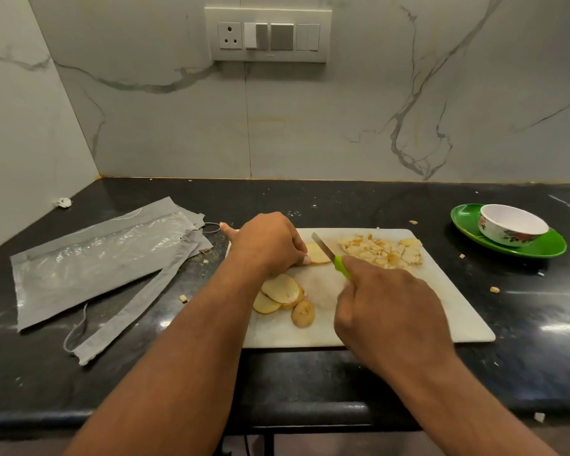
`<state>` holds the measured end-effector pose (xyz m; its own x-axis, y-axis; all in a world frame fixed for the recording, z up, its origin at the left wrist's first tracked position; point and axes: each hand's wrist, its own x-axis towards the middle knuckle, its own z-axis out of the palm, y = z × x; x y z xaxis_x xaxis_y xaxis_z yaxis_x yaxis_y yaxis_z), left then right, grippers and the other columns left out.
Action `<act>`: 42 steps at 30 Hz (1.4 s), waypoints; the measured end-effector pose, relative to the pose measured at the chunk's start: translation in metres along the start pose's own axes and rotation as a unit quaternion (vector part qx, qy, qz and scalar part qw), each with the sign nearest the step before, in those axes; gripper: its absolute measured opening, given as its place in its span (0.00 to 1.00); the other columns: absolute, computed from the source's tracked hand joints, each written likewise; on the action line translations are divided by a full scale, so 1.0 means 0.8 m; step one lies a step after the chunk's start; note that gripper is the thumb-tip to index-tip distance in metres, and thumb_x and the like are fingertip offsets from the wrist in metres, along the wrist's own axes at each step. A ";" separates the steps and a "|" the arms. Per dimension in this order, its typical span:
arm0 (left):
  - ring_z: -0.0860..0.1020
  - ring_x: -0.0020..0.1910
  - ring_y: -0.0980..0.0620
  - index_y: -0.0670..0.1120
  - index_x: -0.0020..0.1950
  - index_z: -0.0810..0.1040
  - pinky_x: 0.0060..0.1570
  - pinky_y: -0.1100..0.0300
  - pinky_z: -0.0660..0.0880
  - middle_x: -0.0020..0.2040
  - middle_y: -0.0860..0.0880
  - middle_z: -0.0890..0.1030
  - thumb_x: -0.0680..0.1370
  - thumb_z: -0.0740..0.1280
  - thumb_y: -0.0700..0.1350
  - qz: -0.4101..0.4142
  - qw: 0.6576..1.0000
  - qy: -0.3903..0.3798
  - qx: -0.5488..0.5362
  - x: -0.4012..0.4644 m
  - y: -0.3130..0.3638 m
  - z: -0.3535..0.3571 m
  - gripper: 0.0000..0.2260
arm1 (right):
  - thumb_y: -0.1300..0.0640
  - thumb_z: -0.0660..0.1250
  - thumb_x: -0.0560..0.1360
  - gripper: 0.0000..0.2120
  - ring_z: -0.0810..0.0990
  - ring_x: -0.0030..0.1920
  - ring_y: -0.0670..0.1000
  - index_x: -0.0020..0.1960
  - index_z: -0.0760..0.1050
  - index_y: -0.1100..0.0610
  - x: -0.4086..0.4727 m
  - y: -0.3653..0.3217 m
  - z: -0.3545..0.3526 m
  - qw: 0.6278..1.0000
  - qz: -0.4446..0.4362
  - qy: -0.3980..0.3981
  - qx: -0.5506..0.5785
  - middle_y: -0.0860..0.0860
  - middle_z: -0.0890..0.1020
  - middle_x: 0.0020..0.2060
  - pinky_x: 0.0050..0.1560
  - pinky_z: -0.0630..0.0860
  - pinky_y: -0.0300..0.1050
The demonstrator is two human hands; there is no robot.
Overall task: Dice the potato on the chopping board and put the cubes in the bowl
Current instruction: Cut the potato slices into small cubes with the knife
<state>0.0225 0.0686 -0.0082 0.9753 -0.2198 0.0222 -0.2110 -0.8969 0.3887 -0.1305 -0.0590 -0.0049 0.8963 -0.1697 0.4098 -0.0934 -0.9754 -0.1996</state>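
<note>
Two bare forearms are seen entering from the 6 o'clock edge, reaching over a black counter [310, 373].

Right hand [385, 311]: curled round the green handle of a small knife [331, 258], index finger laid along it; the blade is angled toward 11 o'clock and rests beside a potato slice [318, 254].

Left hand [267, 243]: fingers curled down onto that slice, pinning it to the chopping board [408, 317] (the fingertips are mostly hidden under the knuckles).

Chopping board: white, rectangular, laid flat on the counter at centre.

Potato, in three lots on the board: the held slice at 12 o'clock of board centre; a pile of diced cubes [380, 250] at the board's 1 o'clock corner; several uncut slices [282, 291] overlapping at 9 o'clock, just beside the left wrist.

Bowl [510, 227]: white with floral pattern, standing on a green plate [540, 248] at 2 o'clock, well apart from the board; no cubes are visible in it.

Stray potato bits [495, 289] are scattered on the counter around the board.

Grey packaging [96, 258] with a clear plastic window is spread at 9 o'clock.

Switch panel [267, 34]: mounted on the marble wall at 12 o'clock.
</note>
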 end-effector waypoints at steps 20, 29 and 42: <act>0.76 0.65 0.49 0.61 0.47 0.87 0.70 0.19 0.43 0.55 0.60 0.84 0.76 0.76 0.57 0.003 1.000 -0.012 0.019 0.000 0.002 -0.001 0.03 | 0.48 0.55 0.80 0.22 0.71 0.40 0.48 0.74 0.66 0.45 -0.005 -0.005 0.011 1.000 0.008 -0.002 0.008 0.47 0.82 0.48 0.39 0.68 0.44; 0.77 0.63 0.50 0.62 0.47 0.87 0.70 0.18 0.42 0.51 0.60 0.84 0.76 0.75 0.59 -0.003 1.000 -0.015 0.014 0.005 0.002 0.002 0.04 | 0.49 0.53 0.80 0.26 0.73 0.43 0.49 0.78 0.57 0.45 -0.028 -0.003 0.023 0.998 -0.013 -0.067 -0.006 0.47 0.81 0.51 0.42 0.68 0.46; 0.78 0.61 0.51 0.61 0.47 0.87 0.70 0.18 0.44 0.50 0.59 0.85 0.77 0.75 0.56 0.010 0.999 0.002 0.036 0.005 -0.002 0.000 0.02 | 0.50 0.56 0.79 0.20 0.78 0.44 0.51 0.70 0.71 0.47 0.014 -0.012 0.027 1.000 -0.009 -0.019 0.023 0.49 0.82 0.48 0.39 0.72 0.46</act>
<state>0.0265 0.0694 -0.0089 0.9712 -0.2360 0.0324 -0.2337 -0.9177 0.3212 -0.1104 -0.0484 -0.0174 0.9133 -0.1463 0.3800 -0.0584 -0.9706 -0.2334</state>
